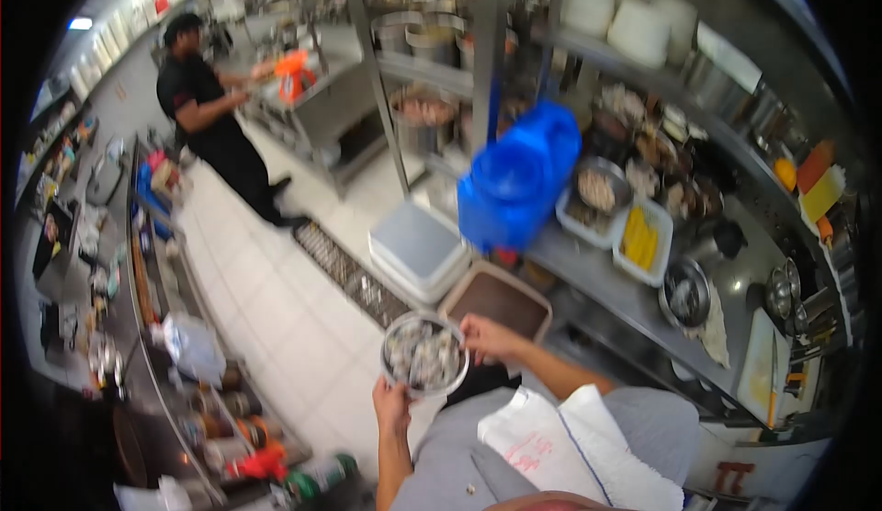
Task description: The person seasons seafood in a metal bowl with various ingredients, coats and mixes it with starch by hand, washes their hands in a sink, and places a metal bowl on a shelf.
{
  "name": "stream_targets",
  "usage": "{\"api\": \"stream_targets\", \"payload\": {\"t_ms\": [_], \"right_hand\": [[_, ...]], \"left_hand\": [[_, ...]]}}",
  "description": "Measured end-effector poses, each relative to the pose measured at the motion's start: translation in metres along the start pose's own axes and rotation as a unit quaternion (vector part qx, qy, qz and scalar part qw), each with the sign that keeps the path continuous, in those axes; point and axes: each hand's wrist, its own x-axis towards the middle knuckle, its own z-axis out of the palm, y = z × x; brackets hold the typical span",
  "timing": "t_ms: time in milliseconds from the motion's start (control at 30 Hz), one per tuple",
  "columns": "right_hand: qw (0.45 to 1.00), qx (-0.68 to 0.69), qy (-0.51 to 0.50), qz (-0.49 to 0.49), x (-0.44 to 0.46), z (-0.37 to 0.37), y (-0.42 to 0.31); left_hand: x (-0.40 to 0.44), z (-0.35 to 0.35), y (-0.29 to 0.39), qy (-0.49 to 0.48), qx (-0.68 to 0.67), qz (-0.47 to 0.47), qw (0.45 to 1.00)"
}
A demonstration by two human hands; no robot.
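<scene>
Both hands grip a round metal bowl (pixel 463 375) in front of my body, above the tiled floor. Greyish-white pieces of food (pixel 423 353) fill it; they are too blurred to name. My left hand (pixel 393 404) is closed on the rim at the near left side. On the opposite side, my right hand (pixel 487 338) pinches the rim with its fingers closed. Just beyond the bowl stands a brown bin (pixel 496 301), and a grey-topped white box (pixel 418 238) sits behind that.
A steel counter (pixel 588 277) on the right carries a blue plastic container (pixel 524 176), a tray of yellow food (pixel 638 238) and several pots. A co-worker in black (pixel 207 107) stands at the far left. A floor drain grate (pixel 349 272) crosses the aisle. Another counter (pixel 170 401) runs along the left.
</scene>
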Motion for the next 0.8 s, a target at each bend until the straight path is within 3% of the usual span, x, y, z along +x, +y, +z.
{"api": "stream_targets", "payload": {"t_ms": [233,300,467,700,800], "right_hand": [[0.984,-0.174,0.025,0.016,0.157,0.023,-0.11],[0.958,-0.276,0.015,-0.08,0.194,0.032,-0.14],[0.921,-0.37,0.036,-0.116,0.27,0.046,-0.197],[0.921,-0.341,0.171,-0.076,0.306,0.038,-0.258],[0.892,-0.35,0.276,-0.077,0.302,0.034,-0.287]], "left_hand": [[0.116,-0.053,0.093,0.048,-0.051,0.001,0.998],[0.148,-0.071,0.113,0.029,-0.06,0.006,0.998],[0.243,-0.106,0.164,0.047,-0.083,0.004,0.995],[0.348,-0.152,0.269,-0.016,-0.017,-0.022,0.999],[0.399,-0.151,0.312,-0.052,0.024,-0.028,0.998]]}}
